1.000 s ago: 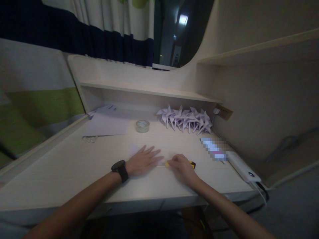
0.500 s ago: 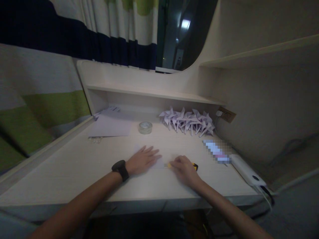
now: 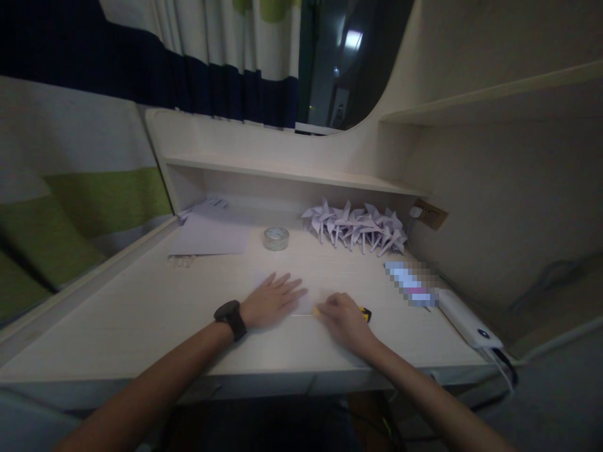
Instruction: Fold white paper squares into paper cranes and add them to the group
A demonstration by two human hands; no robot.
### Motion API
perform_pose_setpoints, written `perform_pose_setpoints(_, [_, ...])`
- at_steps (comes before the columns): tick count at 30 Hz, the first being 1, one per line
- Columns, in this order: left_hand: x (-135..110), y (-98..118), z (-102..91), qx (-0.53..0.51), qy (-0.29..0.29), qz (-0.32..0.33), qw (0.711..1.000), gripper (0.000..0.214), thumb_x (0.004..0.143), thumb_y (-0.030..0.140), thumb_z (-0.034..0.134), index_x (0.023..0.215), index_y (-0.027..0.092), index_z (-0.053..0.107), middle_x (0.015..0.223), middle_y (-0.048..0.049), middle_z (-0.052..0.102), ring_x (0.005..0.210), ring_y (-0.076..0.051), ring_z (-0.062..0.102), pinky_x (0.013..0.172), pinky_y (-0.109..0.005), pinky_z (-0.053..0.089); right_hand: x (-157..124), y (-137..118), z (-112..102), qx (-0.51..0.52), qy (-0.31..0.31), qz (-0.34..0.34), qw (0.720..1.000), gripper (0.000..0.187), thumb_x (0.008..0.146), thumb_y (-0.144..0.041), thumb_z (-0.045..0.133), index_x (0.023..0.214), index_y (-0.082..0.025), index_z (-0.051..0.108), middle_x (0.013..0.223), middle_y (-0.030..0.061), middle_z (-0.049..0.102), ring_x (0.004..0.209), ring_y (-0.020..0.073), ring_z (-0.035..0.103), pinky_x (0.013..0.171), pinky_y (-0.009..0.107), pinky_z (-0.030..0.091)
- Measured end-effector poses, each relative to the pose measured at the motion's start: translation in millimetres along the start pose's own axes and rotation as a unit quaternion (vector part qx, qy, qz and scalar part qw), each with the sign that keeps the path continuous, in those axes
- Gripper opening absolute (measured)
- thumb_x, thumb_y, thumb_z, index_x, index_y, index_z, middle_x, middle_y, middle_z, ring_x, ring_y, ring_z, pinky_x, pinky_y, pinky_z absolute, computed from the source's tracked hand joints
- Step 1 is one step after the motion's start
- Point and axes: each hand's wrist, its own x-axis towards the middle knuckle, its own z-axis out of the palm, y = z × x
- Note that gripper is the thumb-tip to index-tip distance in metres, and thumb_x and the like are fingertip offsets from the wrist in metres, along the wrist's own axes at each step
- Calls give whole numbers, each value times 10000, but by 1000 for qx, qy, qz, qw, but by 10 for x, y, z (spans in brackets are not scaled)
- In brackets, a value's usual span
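Note:
My left hand [image 3: 274, 302], with a dark watch [image 3: 230, 317] on its wrist, lies flat with fingers spread. It presses on a small white sheet of paper [image 3: 305, 305], pale against the desk and mostly covered by the palm. Just to the right, my right hand [image 3: 346, 323] is closed around a yellow-and-black utility knife [image 3: 365, 314]. The knife lies low over the desk, its yellow tip pointing left toward the paper's near edge. Most of its body is hidden in the fist.
A clear tape roll [image 3: 276, 238] stands behind the hands. Larger paper sheets [image 3: 211, 232] lie back left, with small clear pieces [image 3: 181, 261] beside them. Several paper pinwheels [image 3: 353, 226] are at the back. A blurred phone [image 3: 409, 285] and a white power strip [image 3: 466, 320] lie right.
My right hand and the knife have shifted very slightly left. A thin line now shows left of the knife's tip along the paper's near edge. My left hand stays pressed down.

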Motion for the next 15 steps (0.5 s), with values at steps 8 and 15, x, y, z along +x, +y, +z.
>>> perform_pose_setpoints(8, [4, -20, 17, -2, 2, 4, 1000, 478, 1002, 475, 167, 1456, 377, 276, 1536, 3, 287, 1422, -258, 185, 1125, -503, 80, -35, -5, 26, 15, 6, -12, 1000, 152, 870, -188, 589, 948, -214, 716, 855, 69, 568, 821, 203, 501, 709, 322, 401])
perform_pose_setpoints(15, [0, -11, -1, 6, -3, 7, 1000, 481, 1004, 464, 155, 1460, 366, 271, 1541, -2, 274, 1421, -264, 185, 1122, -504, 75, -11, -2, 67, 11, 10, -14, 1000, 149, 855, -182, 611, 944, -220, 725, 843, 70, 564, 812, 204, 492, 708, 321, 399])
